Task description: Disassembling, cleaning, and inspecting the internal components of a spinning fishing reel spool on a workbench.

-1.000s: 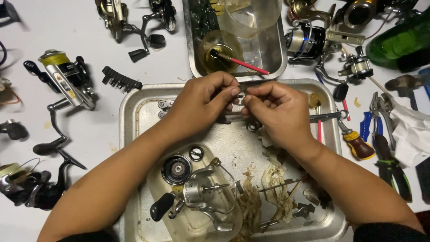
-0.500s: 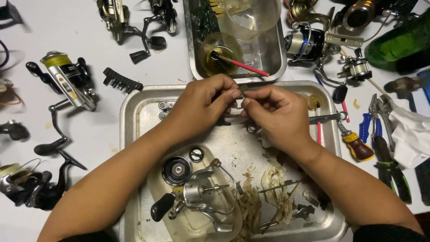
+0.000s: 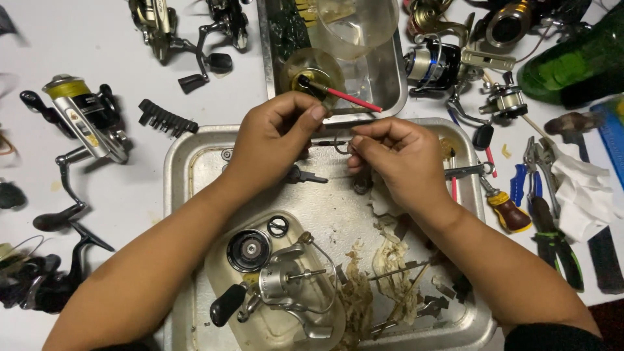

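Head view, bench with fishing reels under repair. My left hand (image 3: 276, 140) and my right hand (image 3: 400, 159) are meeting over the far end of the metal tray (image 3: 195, 156), and between them I am holding a small bent wire part (image 3: 339, 144), a thin hooked piece of metal. My left fingers (image 3: 312, 112) are curled almost shut, thumb and forefinger pinching one end of the wire; my right fingertips (image 3: 357, 142) are likewise nearly closed, gripping the other end where the hook curves down. The part is sitting in the air just above the tray floor, touching nothing but my fingers.

Compared with the picture from a second ago, my hands are drawing slightly apart: then the knuckles were pressed together and the piece was hidden; now a gap is opening and the wire is showing between them. I am judging from this that the piece is coming free and I am turning it for inspection.

Below my wrists, a partly stripped spinning reel (image 3: 286, 286) is lying in a shallow clear lid, with its dark spool (image 3: 248, 249) beside it. A red-handled brush (image 3: 341, 96) is resting in the second tray beyond my hands. A screwdriver (image 3: 504, 208) and pliers (image 3: 552, 227) are lying to the right.
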